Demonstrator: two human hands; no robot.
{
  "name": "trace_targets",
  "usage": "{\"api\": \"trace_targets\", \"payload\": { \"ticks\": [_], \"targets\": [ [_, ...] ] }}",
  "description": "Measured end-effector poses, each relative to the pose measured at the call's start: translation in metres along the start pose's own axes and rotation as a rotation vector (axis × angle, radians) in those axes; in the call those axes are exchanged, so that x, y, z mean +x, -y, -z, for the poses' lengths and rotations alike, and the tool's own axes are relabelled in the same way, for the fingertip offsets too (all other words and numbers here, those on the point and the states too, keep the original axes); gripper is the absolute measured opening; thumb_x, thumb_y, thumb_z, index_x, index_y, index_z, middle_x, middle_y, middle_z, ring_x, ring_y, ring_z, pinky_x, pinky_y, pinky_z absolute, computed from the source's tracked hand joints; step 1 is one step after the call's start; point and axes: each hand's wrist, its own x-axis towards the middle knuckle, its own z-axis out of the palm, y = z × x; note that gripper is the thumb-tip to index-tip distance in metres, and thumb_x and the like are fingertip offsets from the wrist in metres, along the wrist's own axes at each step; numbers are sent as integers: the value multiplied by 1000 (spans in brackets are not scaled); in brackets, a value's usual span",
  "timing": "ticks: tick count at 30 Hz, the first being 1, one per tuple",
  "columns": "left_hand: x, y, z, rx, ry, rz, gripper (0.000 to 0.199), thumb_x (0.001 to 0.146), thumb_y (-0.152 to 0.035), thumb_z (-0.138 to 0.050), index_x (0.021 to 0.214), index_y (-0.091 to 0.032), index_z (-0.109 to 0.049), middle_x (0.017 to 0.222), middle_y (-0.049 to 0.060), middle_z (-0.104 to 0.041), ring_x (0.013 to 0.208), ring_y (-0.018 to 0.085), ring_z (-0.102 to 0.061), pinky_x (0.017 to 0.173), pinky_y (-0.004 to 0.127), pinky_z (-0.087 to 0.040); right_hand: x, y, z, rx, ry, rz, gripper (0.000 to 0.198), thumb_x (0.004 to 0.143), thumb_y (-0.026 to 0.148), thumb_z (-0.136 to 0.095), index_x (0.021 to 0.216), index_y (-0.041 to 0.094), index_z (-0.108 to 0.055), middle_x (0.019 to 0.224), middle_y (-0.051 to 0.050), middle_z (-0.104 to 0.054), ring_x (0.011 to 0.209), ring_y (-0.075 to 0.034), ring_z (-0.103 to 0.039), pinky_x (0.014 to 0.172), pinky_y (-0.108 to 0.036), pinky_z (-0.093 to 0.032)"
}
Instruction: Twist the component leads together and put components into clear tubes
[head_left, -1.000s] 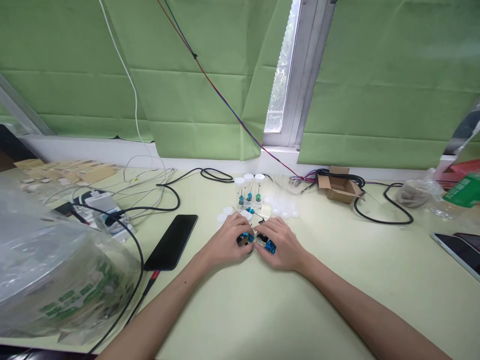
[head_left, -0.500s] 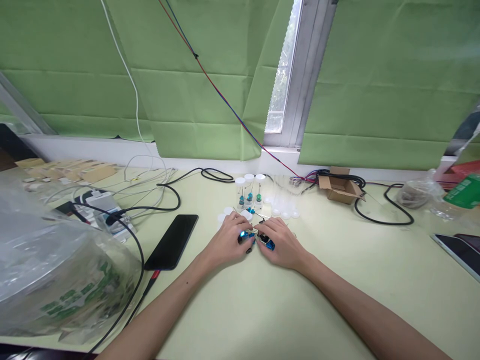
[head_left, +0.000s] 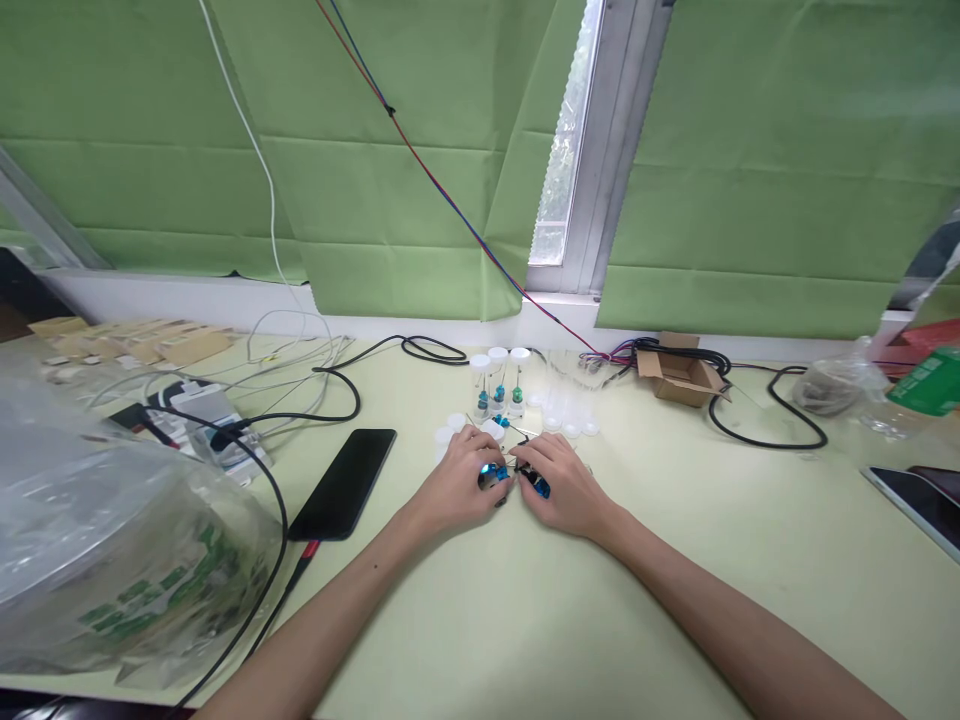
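My left hand (head_left: 459, 482) rests on the table with its thumb and fingers closed round a small blue and black part (head_left: 501, 470). Facing it, my right hand (head_left: 568, 483) curls round a second blue and black piece (head_left: 541, 488). The fingertips of both hands almost meet, and whether the two pieces are joined cannot be made out. Just behind the hands lies another small blue part with a thin stem (head_left: 501, 421). Farther back stand clear tubes with white caps (head_left: 499, 385), holding blue and green pieces. Round white lids (head_left: 444, 437) lie by my left fingers.
A black phone (head_left: 343, 485) lies left of my forearm, near a large clear plastic bag (head_left: 135, 560) and cables. More clear tubes (head_left: 570, 400) lie behind my right hand. A small open cardboard box (head_left: 681, 380) sits at the back right; a tablet (head_left: 919, 505) lies at the right edge.
My left thumb and fingers have shifted slightly around the blue part, and the black bit below them shows less. My right hand has barely moved.
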Motion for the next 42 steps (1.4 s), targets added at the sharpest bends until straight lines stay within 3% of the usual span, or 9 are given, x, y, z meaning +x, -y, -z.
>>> {"api": "trace_targets", "payload": {
  "ticks": [18,22,25,28,33,42],
  "targets": [
    [0,2,-2,-63,9,-16,12,87,-27,-58,83,-22,-68,99,6,-65,106,25,-51,91,41,-47,1,0,-2,4,-41,-30,26,89,9,-48,111,21,-56,91,-8,-62,87,-25,-54,80,-42,-46],
    [2,3,0,-93,-54,2,14,89,-31,-58,84,-21,-68,104,6,-64,105,24,-54,91,39,-48,1,-1,-2,27,-82,-27,27,91,11,-48,114,22,-56,93,-9,-63,88,-25,-55,80,-42,-47],
    [6,4,2,-242,-178,73,18,88,-36,-59,89,-21,-69,103,7,-66,98,22,-61,89,37,-50,1,-1,-2,24,-109,-25,25,92,12,-47,113,22,-57,92,-9,-63,88,-25,-56,79,-41,-47],
    [10,4,5,-512,-316,228,26,83,-43,-64,86,-19,-70,96,8,-70,89,22,-67,83,34,-53,1,0,-2,18,-110,-25,24,92,12,-46,111,21,-57,91,-9,-63,88,-25,-56,80,-41,-47],
    [13,4,10,-913,-375,545,35,71,-48,-77,83,-16,-71,85,10,-75,86,28,-72,77,37,-56,2,5,-2,-4,-24,9,20,92,11,-48,104,21,-59,100,-9,-65,96,-25,-56,85,-42,-46],
    [11,8,8,-1059,-403,548,27,72,-41,-79,74,-16,-72,78,8,-72,81,23,-71,89,40,-55,2,5,-4,-65,58,38,17,93,13,-50,99,21,-64,94,-8,-68,98,-25,-55,87,-45,-45]
  ]
}}
